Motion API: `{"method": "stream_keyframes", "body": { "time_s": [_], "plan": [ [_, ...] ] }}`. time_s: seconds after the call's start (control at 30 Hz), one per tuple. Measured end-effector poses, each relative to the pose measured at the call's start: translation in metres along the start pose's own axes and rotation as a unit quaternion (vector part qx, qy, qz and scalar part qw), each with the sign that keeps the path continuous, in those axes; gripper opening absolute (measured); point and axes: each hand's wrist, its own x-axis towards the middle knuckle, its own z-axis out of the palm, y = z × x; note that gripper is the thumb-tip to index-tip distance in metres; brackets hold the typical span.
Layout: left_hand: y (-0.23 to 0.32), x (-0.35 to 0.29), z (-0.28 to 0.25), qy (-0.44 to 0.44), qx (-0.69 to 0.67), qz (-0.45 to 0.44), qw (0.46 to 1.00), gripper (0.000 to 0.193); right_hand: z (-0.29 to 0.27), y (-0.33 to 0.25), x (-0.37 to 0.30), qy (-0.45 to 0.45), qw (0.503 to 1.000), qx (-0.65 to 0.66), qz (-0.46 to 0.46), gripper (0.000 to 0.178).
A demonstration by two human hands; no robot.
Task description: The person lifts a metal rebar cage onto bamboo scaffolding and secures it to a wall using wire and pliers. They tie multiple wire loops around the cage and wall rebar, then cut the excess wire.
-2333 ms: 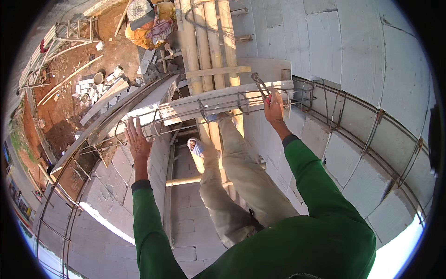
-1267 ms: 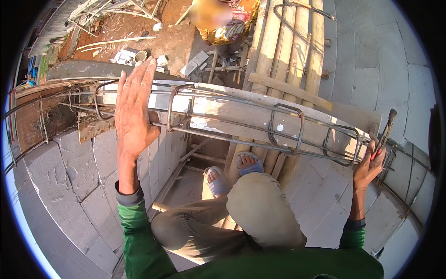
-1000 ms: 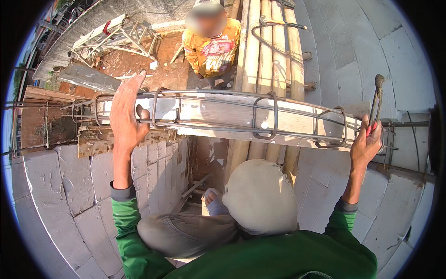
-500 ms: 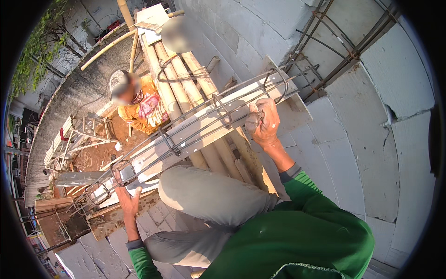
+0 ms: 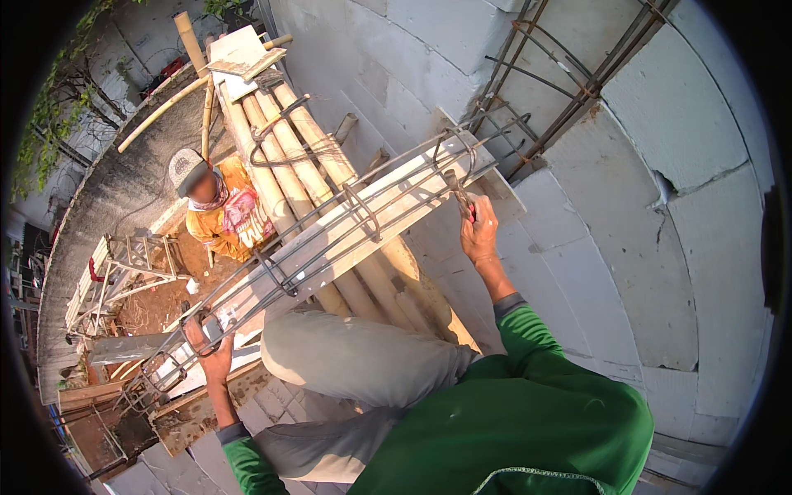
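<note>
Pincers [image 5: 459,191] swung up, right hand [image 5: 480,235] curled round, outstretched

Grips pincers [image 5: 459,193] in the right hand [image 5: 480,228], just beside the cage [image 5: 363,206] near its upper-right end, with the tool tilted up toward the steel. Puts the left hand [image 5: 213,353] on the cage near its lower-left end, with fingers partly hidden. Has the cage slanting lengthwise along a pale plank [image 5: 342,260], crossing above bamboo poles [image 5: 268,169] in view. Bends one knee [image 5: 355,346] in grey trousers just below the plank. Wears a green top [image 5: 520,412]. Has a block wall [image 5: 635,305] to the right, with rebar [image 5: 591,87] at upper right. Shows a capped worker [image 5: 227,216] in orange, left of the poles, near a wooden trestle [image 5: 89,285] on reddish earth [image 5: 153,309].
</note>
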Motion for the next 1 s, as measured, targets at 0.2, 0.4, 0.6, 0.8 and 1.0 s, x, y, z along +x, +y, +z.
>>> {"method": "stream_keyframes", "body": {
  "time_s": [0.2, 0.4, 0.6, 0.8, 1.0],
  "plan": [
    [0.029, 0.005, 0.004, 0.048, -0.028, 0.025, 0.998, 0.079, 0.014, 0.011, -0.021, 0.083, 0.921, 0.160, 0.347, 0.031],
    [0.022, 0.007, 0.009, 0.059, -0.015, 0.037, 0.997, 0.076, 0.013, 0.043, -0.014, 0.022, 0.905, 0.227, 0.358, 0.021],
    [0.007, 0.000, 0.005, 0.011, -0.021, 0.013, 1.000, 0.098, -0.011, -0.017, 0.005, 0.044, 0.783, 0.383, 0.488, 0.028],
    [-0.006, -0.003, 0.004, -0.033, -0.011, -0.008, 0.999, 0.125, -0.030, -0.008, 0.022, 0.019, 0.781, 0.379, 0.496, 0.032],
    [0.006, -0.003, 0.006, -0.038, -0.019, -0.051, 0.998, 0.124, -0.045, 0.023, 0.044, -0.090, 0.888, 0.199, 0.404, 0.027]
  ]
}}
